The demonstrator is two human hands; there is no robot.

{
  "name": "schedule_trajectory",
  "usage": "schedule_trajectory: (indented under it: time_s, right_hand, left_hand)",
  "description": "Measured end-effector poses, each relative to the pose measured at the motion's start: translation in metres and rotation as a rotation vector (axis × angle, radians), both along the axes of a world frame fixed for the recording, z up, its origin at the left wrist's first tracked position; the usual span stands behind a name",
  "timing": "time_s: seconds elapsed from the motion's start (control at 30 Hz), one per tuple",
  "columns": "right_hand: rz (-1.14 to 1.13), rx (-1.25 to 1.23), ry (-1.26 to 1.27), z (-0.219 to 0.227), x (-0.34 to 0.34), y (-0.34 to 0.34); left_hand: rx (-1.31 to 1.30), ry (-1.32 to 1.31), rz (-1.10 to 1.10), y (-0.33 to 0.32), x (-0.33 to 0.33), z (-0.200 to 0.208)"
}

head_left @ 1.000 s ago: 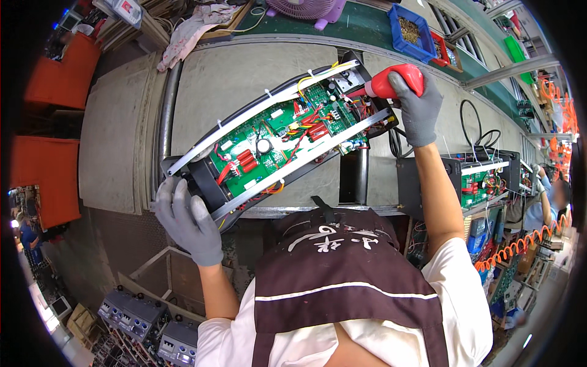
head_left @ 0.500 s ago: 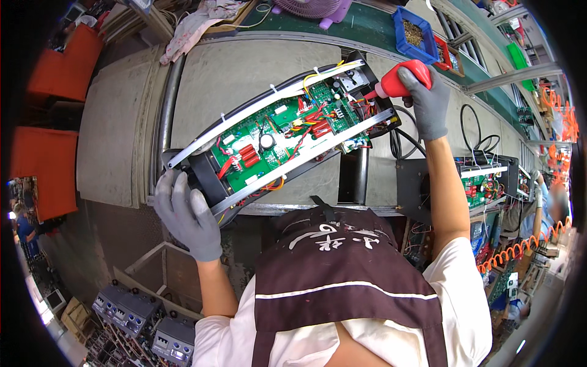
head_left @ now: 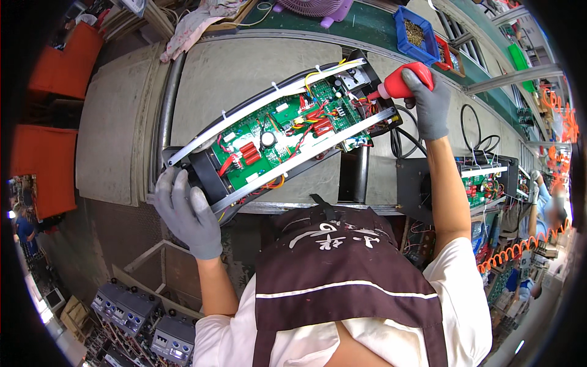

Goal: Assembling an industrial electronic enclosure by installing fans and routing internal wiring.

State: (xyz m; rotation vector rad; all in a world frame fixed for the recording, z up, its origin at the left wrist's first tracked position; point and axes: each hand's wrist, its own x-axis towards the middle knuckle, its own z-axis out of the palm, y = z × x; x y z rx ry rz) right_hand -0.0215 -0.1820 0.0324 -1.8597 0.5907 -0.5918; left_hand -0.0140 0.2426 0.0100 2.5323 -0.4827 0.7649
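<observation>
A long open chassis point(head_left: 205, 181) with a green circuit board point(head_left: 263, 160) lies slanted across the bench in front of me, its far end up to the right. Two pale metal rails run along its sides, and red parts and coloured wires crowd the board. My left hand point(head_left: 188, 215), in a grey glove, has its fingers hooked on the black near-left end. In my gloved right hand point(head_left: 430, 104) is a red squeeze bottle point(head_left: 398, 84), tipped so that its nozzle points down into the wires at the far-right end. The nozzle's very tip is hard to make out there.
A second open chassis point(head_left: 484, 174) stands on the right, with black cables point(head_left: 483, 144) beside it. Beyond the bench sit a blue bin point(head_left: 414, 33) of small metal parts and a purple fan point(head_left: 312, 7). Grey units point(head_left: 126, 307) stand at lower left. Co-workers are at far right.
The red bottle and my right hand have shifted very slightly to the right. My left hand keeps its place on the chassis end.
</observation>
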Motion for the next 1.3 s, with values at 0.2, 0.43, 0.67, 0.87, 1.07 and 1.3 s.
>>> schedule_trajectory:
  time_s: [0.2,0.43,0.67,0.87,1.07,1.3]
  right_hand:
    - [0.021,-0.096,0.078,0.012,0.004,0.002]
    - [0.089,-0.057,0.132,0.014,0.014,-0.007]
    - [0.037,-0.009,0.040,0.003,0.002,-0.003]
    - [-0.150,0.110,-0.166,-0.002,-0.021,0.006]
    - [-0.206,0.459,-0.469,-0.007,-0.059,0.009]
    - [-0.212,0.732,-0.659,-0.025,-0.137,0.025]
  left_hand:
    - [0.005,0.009,0.000,-0.001,0.000,0.000]
    - [0.006,-0.012,0.002,-0.001,-0.001,-0.001]
    - [0.012,-0.009,0.000,0.000,-0.003,0.001]
    - [-0.006,-0.044,-0.035,-0.001,-0.003,0.000]
    - [-0.033,-0.060,-0.149,0.002,-0.005,-0.001]
    - [-0.080,-0.089,-0.297,0.011,-0.017,-0.008]
